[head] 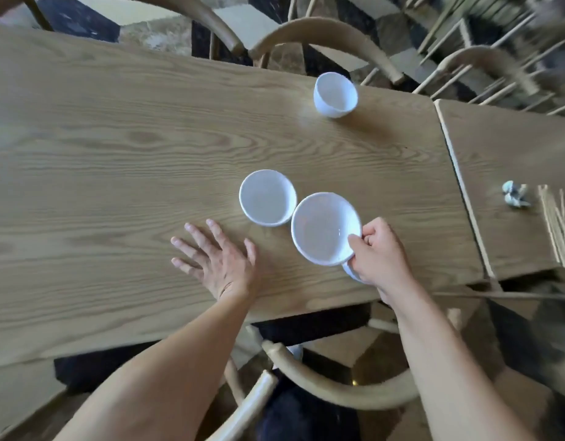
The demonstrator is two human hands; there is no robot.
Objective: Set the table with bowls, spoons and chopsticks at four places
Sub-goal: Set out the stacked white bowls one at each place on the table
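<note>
Three white bowls are in view on the long wooden table [115, 138]. One bowl [335, 95] stands near the far edge. A second bowl [267, 197] rests in the middle. My right hand [378, 253] grips the rim of a third, larger-looking bowl [322, 230] held just above the table, touching the second; another white piece shows under the hand. My left hand [216, 254] lies flat on the wood with fingers spread, holding nothing. A bundle of chopsticks [556, 227] and several pale spoons [515, 195] lie on the adjoining table at the right.
Curved wooden chairs stand along the far side [325, 30] and one below me at the near edge [338, 389]. A second table [513, 148] butts against the right end with a narrow seam between them.
</note>
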